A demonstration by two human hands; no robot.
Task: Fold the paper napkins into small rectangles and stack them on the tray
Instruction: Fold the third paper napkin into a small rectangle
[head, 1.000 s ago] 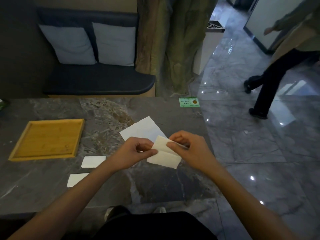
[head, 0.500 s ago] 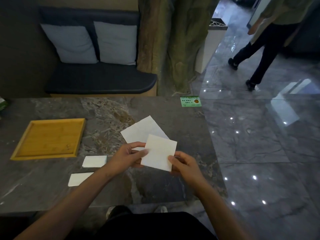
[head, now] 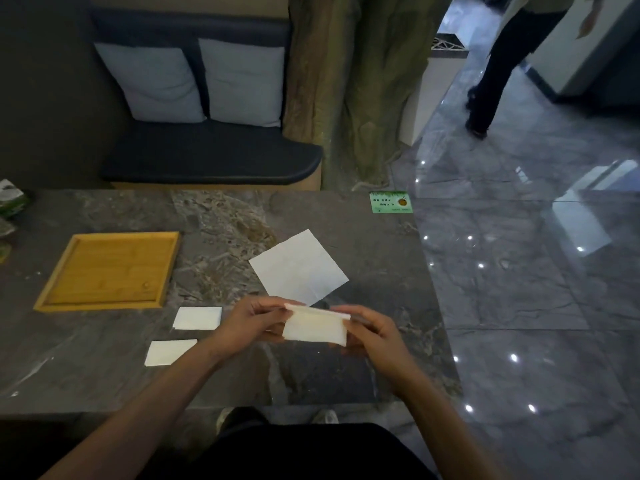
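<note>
Both hands hold a white napkin [head: 315, 327] folded in half just above the grey stone table [head: 104, 375]. My left hand [head: 254, 320] pinches its left end and my right hand [head: 372, 329] pinches its right end. Behind it an unfolded white napkin [head: 298, 268] lies flat on the table. Two small folded napkin rectangles lie to the left, one [head: 198, 318] nearer the tray and one [head: 168, 351] closer to me. The wooden tray [head: 52, 299] sits at the left with nothing on it.
A green card [head: 391, 202] lies at the table's far right corner. Green packaging [head: 10, 199] sits at the far left edge. Behind the table are a dark bench with two cushions [head: 194, 81] and a tree-trunk pillar [head: 346, 81]. A person [head: 502, 64] walks across the glossy floor at the right.
The napkin held flat as a square half a second ago is now folded over into a wide rectangle between both hands. The person in the background has walked further away.
</note>
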